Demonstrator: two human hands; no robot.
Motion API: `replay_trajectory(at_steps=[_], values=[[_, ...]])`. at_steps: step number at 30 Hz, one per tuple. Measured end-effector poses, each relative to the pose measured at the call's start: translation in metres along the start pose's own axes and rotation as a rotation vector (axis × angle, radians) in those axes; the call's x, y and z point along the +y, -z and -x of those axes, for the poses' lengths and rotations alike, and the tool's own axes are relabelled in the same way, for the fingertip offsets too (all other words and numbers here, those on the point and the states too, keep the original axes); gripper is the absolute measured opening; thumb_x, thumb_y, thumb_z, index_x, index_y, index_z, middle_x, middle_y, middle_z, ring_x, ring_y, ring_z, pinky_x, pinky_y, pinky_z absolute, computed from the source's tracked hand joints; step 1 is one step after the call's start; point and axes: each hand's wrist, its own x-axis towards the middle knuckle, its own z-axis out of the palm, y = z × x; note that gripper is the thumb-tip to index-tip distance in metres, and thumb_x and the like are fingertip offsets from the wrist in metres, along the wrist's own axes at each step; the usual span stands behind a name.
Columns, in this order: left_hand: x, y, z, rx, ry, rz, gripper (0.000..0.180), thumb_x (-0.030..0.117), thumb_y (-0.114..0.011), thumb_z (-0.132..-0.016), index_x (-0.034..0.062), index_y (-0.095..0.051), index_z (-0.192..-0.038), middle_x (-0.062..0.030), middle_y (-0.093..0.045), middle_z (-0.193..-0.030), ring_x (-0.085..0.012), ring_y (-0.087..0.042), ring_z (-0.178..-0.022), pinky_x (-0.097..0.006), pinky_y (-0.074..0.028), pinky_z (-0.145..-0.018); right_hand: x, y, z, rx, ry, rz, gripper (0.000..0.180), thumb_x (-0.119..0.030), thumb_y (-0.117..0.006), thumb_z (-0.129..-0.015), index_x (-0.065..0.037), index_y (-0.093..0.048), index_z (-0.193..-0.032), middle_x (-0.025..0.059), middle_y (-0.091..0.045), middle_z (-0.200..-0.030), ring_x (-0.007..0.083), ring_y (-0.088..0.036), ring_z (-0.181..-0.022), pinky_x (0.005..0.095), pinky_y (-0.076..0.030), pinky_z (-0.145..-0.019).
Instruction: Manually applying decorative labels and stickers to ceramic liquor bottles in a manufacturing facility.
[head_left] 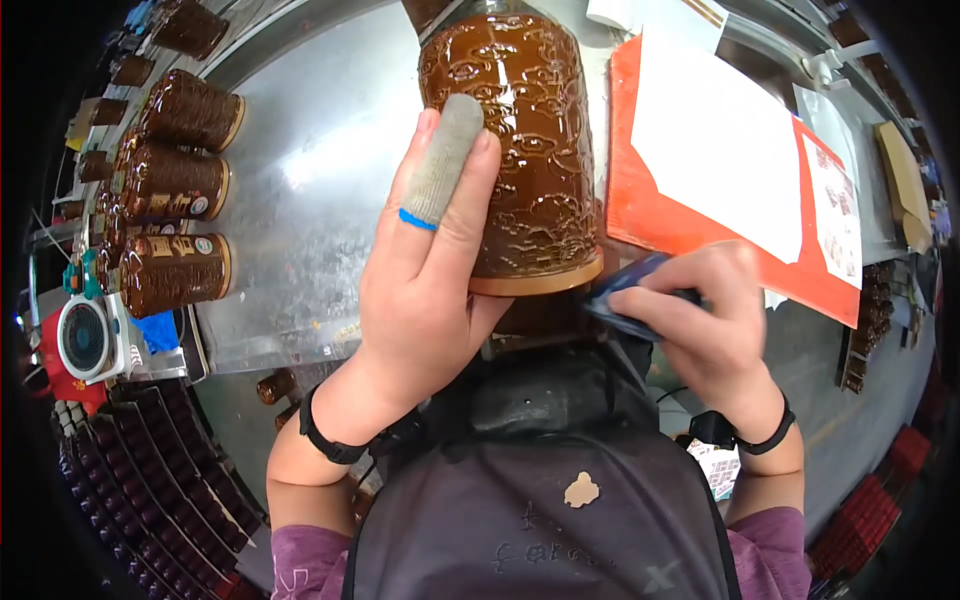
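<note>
Your left hand (415, 275) cradles the glossy brown cylindrical jar (538, 150), long axis pointing away; your right hand (710, 310) (beside its base) pinches dark-blue cloth (625, 290).

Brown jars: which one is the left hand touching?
The tilted jar at upper centre: the left hand's fingers lie against it. The left-side jars touch neither hand.

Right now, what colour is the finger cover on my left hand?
The finger cover is greyish beige with a blue edge; the head view shows it best.
</note>
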Motion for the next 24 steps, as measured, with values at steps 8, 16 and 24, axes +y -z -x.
replay_trajectory(at_steps=[8, 16, 24], values=[[0.001, -0.001, 0.007, -0.015, 0.113, 0.047, 0.082, 0.005, -0.079, -0.071, -0.0008, -0.044, -0.144, -0.024, -0.045, -0.146, -0.0437, -0.042, -0.136, -0.045, -0.041, -0.108, -0.017, -0.002, -0.028, 0.133, 0.052, -0.059, 0.031, -0.006, -0.07, -0.065, -0.017, -0.075, -0.094, -0.0011, -0.059, -0.089, 0.019, -0.05, -0.081, 0.0336, -0.038, -0.073], [-0.01, -0.004, 0.021, -0.002, 0.123, 0.134, 0.087, 0.005, -0.08, -0.069, 0.0008, -0.041, -0.147, -0.0223, -0.041, -0.149, -0.0429, -0.038, -0.139, -0.046, -0.041, -0.108, 0.001, -0.014, 0.01, 0.004, -0.052, 0.01, 0.027, -0.01, -0.075, -0.064, -0.015, -0.076, -0.09, -0.0025, -0.06, -0.086, 0.0187, -0.051, -0.078, 0.0315, -0.039, -0.071], [0.008, 0.002, -0.012, -0.078, -0.041, -0.05, 0.077, 0.004, -0.077, -0.064, 0.0069, -0.056, -0.137, -0.0174, -0.048, -0.143, -0.0405, -0.036, -0.14, -0.048, -0.043, -0.107, -0.012, 0.002, -0.031, 0.117, 0.108, -0.035, 0.026, -0.012, -0.074, -0.065, -0.016, -0.077, -0.09, -0.0022, -0.062, -0.087, 0.0176, -0.052, -0.074, 0.0312, -0.039, -0.071]])
